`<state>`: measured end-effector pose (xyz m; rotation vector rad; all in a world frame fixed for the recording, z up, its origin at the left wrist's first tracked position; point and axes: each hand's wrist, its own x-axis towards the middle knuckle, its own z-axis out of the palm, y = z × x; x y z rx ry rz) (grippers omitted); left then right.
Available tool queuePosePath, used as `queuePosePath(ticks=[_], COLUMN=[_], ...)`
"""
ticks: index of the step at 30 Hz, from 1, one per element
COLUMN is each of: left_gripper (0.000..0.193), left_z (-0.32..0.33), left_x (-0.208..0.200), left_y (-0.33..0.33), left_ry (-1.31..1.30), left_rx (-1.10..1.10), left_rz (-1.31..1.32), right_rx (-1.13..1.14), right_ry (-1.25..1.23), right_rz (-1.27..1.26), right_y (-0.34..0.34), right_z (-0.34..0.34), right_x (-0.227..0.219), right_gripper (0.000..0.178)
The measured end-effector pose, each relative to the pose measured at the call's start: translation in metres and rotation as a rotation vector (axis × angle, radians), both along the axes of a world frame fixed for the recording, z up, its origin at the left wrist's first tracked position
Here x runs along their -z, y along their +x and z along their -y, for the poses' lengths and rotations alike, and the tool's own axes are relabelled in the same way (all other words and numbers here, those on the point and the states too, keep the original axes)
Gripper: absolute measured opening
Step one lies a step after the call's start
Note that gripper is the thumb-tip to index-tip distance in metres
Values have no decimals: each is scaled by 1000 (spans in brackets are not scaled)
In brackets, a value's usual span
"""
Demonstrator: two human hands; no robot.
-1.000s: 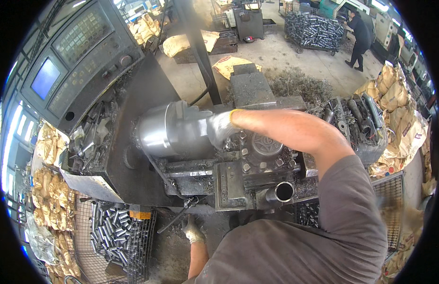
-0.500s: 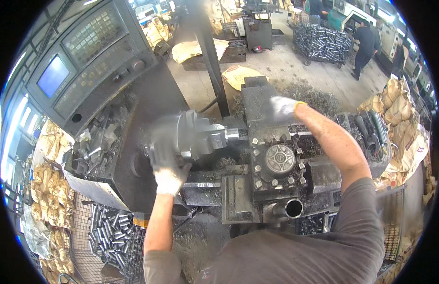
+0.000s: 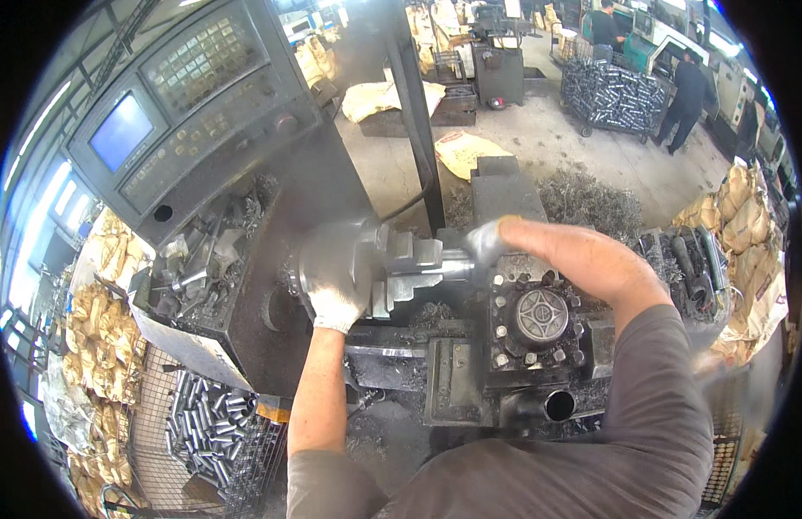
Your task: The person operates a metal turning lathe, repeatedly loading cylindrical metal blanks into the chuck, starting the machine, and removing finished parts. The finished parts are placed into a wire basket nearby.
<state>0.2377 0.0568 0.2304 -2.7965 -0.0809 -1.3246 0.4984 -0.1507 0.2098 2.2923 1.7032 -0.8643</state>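
My left hand point(image 3: 336, 294), in a white glove with greyed fingers, rests against the near side of the lathe chuck point(image 3: 371, 246); its fingers blur into the grey metal. Between the stepped chuck jaws point(image 3: 414, 251) sits a shiny metal cylinder point(image 3: 455, 265), pointing right. My right hand point(image 3: 487, 240), gloved in white with a yellowish cuff, is closed at the cylinder's free end, though blurred, with fingertips partly hidden. Just right of it stands the dark tool post point(image 3: 539, 316), with bolts around a round star-patterned cap.
A control panel with a lit screen point(image 3: 121, 131) rises at the left. Below it, a wire basket holds several metal tubes point(image 3: 211, 424). Metal shavings point(image 3: 587, 203) heap behind the lathe. Farther back, two people stand near a loaded cart point(image 3: 613, 95). Brown sacks point(image 3: 743, 233) line the right.
My right hand has moved left and down from above the tool post to the cylinder's end. My left hand stays at the chuck. The whole view has shifted slightly.
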Motion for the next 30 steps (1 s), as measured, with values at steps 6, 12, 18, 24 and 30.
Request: queuePosePath(ticks=[6,12,18,24,30], left_gripper=[71,62,64,87,73], left_z=[0,-4,1,29,155], left_x=[-11,-3,-8,-32,24], left_y=[11,-2,0,-39,-125], left_ry=[-112,-25,-5,-485,-1723], left_rx=[-43,-42,-27,248,1029], left_rz=[-184,-48,-37,-264,-366], right_rx=[79,405,966,761,893], right_ry=[75,224,1150,1193,747], right_rz=[-91,266,161,-38,-1126], right_y=[-20,5,-40,-193,-333], right_z=[13,125,192,177,144], right_x=[-8,-32,-79,-153,-31], right_gripper=[71,46,77,55,44])
